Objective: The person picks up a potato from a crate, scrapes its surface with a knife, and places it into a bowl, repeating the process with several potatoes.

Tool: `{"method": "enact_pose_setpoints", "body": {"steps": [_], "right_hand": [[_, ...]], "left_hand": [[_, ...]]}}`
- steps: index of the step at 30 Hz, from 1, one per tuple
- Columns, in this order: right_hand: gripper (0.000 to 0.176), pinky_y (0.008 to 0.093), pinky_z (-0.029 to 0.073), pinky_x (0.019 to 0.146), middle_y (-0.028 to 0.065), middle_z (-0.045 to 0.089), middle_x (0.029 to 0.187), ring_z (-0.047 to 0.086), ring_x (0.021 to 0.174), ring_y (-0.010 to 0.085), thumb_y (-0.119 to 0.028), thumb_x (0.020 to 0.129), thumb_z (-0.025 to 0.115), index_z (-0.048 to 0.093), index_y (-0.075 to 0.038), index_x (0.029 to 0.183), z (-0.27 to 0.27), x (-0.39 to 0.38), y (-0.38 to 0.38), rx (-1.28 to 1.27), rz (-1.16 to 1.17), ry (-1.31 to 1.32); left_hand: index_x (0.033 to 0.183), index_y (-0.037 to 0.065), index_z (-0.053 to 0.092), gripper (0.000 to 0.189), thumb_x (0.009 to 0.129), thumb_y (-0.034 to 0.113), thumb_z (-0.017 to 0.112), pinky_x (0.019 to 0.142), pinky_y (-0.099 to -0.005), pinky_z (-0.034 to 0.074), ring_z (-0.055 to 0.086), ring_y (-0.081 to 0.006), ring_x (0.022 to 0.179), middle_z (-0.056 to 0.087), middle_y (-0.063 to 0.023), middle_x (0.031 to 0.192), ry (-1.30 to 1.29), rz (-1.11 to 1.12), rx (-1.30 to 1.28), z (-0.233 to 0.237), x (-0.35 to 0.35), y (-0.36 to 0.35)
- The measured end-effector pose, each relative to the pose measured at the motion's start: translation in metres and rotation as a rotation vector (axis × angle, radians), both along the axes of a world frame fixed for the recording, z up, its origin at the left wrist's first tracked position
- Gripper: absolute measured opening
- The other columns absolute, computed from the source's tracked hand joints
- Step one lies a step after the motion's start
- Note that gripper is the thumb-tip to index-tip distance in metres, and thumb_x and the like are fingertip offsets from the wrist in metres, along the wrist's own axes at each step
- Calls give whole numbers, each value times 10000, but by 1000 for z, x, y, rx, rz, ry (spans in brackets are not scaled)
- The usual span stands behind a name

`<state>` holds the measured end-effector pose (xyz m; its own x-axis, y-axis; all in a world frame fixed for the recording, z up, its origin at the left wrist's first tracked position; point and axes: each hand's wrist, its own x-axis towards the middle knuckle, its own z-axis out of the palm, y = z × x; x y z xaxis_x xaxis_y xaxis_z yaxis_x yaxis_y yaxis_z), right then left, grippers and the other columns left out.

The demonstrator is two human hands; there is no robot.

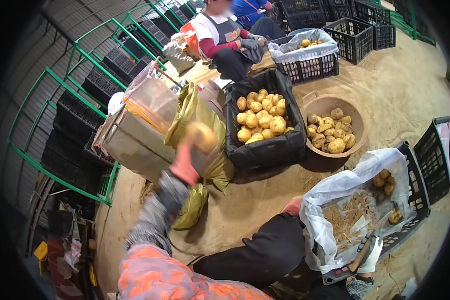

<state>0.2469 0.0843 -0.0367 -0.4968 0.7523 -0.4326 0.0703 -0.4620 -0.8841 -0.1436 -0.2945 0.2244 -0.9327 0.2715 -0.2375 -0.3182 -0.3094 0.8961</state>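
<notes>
My left hand [186,162], in a pink glove, reaches forward, smeared by motion. Its fingers are around a potato [203,137] in front of an open yellow-green woven sack [197,112]. At the lower right, my right hand [371,256] wears a white glove with grey fingers and is closed on a wooden-handled tool [359,258]; I cannot tell what kind. That hand is at the near side of a black crate [416,200] lined with white plastic [317,210]. Inside the crate lie a few potatoes [385,182] and loose soil [350,215].
A black-lined crate [265,155] of potatoes stands ahead, beside a brown tub [363,132] of potatoes. Farther off, a gloved person [225,37] sits by another lined crate [307,67]. Green metal racks [60,177] with black crates line the left. Stacked crates [347,40] stand behind.
</notes>
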Motion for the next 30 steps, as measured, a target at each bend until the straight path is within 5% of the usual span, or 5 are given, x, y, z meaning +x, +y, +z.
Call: {"method": "enact_pose_setpoints", "body": {"steps": [5,10,17,21,30], "right_hand": [[206,230,407,431,6,516,660,484,487,110,-317,942,494,507,-112,930,6,-4,4,-102,32,50],[271,232,393,390,10,506,666,481,463,106,-392,941,513,472,-124,945,22,-9,-8,-92,-50,61],[232,223,399,419,-13,477,637,472,490,88,-352,970,488,493,-127,915,62,-15,-8,-232,-200,197],[328,223,333,394,10,439,669,396,480,111,-378,1005,386,435,-96,845,47,4,-1,-247,-379,499],[370,263,334,380,24,395,615,360,433,134,-398,1019,316,438,-104,830,51,3,9,-271,-426,532]], "left_hand": [[1210,63,519,474,923,440,522,929,-324,426,536,-177,1004,582,-59,1144,724,224,-5,77,-274,-136],[1259,14,464,450,859,155,614,942,-337,416,512,-182,1063,559,-76,1163,1086,494,-479,37,-108,73],[1339,2,430,485,864,-10,525,964,-315,439,533,-182,1143,543,-95,1263,285,-1204,-317,-138,56,270],[1302,12,476,520,819,161,598,909,-292,464,573,-184,1090,577,-130,1205,843,-1894,-765,-183,117,368],[1303,47,436,590,810,303,635,1079,-426,294,369,-348,1285,396,-200,1380,1775,-1554,-1012,-314,176,517]]}}
